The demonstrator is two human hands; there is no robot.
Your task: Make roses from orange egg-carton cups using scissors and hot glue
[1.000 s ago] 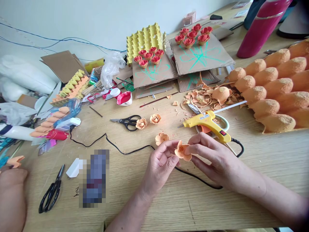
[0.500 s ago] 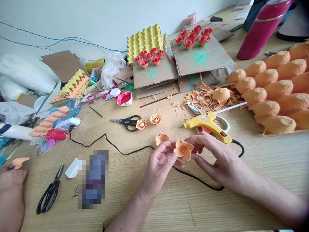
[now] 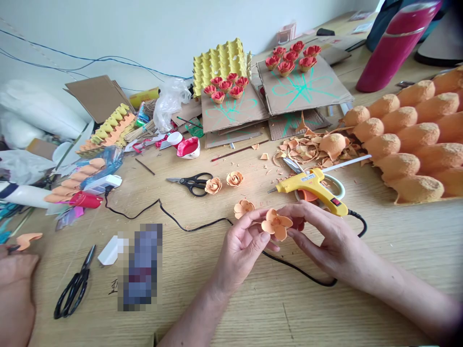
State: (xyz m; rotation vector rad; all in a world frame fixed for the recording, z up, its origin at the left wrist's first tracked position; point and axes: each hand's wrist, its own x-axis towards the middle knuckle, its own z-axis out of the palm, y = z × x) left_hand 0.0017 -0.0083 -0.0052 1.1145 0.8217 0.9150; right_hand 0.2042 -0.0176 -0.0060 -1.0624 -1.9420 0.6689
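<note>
An orange egg-carton flower (image 3: 277,224) with open petals is held up over the table. My left hand (image 3: 244,246) pinches its left side between thumb and fingers. At the flower's right edge, the thumb and fingers of my right hand (image 3: 321,236) close around the petals; the fingertips behind are partly hidden. Just beyond my left fingers lies another orange flower (image 3: 244,208). Two curled flowers, one left (image 3: 213,185) and one right (image 3: 235,179), rest by black-handled scissors (image 3: 193,183). A yellow hot glue gun (image 3: 307,188) lies beyond my right hand.
Orange egg trays (image 3: 408,140) stand right, beside carton scraps (image 3: 311,144). Red flowers sit on cardboard (image 3: 300,91) at the back, near a magenta bottle (image 3: 398,48). A black cord (image 3: 296,267) runs beneath my hands. Another person's hand (image 3: 16,274) holds an orange piece far left, near scissors (image 3: 74,286).
The flower has turned slightly between my fingers, and its petals now face a little differently. Both hands stay almost in place. The whole view has shifted slightly.
</note>
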